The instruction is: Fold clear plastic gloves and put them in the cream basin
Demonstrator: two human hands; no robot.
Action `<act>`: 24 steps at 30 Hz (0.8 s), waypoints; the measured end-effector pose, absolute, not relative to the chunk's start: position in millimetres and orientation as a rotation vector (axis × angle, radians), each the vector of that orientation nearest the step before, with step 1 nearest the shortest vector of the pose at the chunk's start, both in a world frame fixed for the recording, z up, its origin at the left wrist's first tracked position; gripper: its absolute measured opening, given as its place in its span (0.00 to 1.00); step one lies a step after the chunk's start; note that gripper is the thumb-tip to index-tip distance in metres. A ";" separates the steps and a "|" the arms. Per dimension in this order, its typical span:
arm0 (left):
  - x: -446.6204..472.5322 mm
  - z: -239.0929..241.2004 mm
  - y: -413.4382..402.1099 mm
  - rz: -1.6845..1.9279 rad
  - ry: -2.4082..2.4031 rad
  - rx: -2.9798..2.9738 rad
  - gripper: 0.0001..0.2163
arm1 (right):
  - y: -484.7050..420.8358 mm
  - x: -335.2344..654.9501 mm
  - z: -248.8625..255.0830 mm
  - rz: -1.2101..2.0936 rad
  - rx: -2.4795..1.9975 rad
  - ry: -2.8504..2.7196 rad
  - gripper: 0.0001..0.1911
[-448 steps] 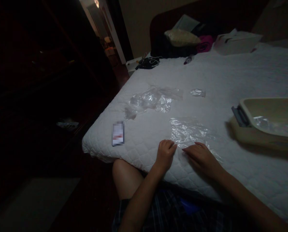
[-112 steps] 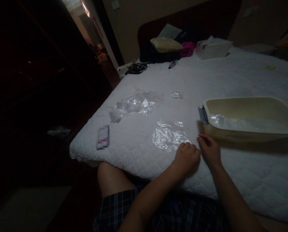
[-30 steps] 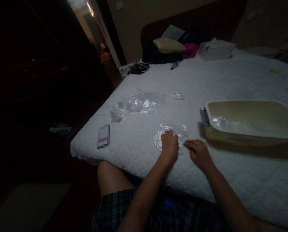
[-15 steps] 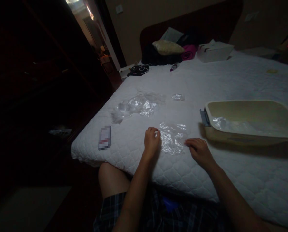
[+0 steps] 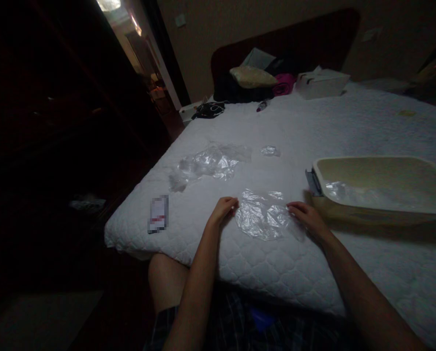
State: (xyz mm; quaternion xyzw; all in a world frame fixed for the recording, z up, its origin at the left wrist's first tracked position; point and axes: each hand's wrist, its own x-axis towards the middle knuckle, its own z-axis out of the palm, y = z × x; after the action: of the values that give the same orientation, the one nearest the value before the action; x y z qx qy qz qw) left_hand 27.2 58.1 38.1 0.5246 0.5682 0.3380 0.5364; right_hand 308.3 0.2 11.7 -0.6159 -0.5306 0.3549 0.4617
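A clear plastic bag [image 5: 262, 217] lies spread on the white quilted bed, wrinkled and shiny. At its left edge, my left hand [image 5: 223, 210] pinches the plastic between thumb and fingers. My right hand [image 5: 308, 218] grips the opposite edge, its fingertips at the upper right corner and a fold of film hanging beneath. Beyond the hands sits a crumpled heap of clear plastic [image 5: 210, 163], with a small folded piece of plastic [image 5: 270, 151] to its right.
A cream storage bin [image 5: 371, 217] with a grey latch stands at the right, clear plastic inside. A blurred-out phone-like object [image 5: 158, 214] lies at the left. Farther back are a white box [image 5: 324, 84], a pillow [image 5: 252, 77] and a dark bundle with a white cord [image 5: 208, 110].
My hands have moved apart, and the plastic bag between them is spread wider. The view has shifted slightly.
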 end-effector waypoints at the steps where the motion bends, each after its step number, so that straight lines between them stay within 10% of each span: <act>1: 28.2 37.6 61.8 0.773 1.304 1.232 0.15 | 1.8 307.7 11.6 0.904 -1.513 -1.307 0.15; 24: 40.0 29.7 40.8 1.179 1.427 1.328 0.07 | -67.3 314.4 30.7 1.272 -1.676 -1.073 0.23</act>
State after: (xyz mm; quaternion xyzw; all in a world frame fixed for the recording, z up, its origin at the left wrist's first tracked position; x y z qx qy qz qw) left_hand 40.0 40.8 29.7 0.5294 0.5691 0.4699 0.4184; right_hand 314.4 -67.3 30.7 -0.6565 -0.4201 0.4980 0.3802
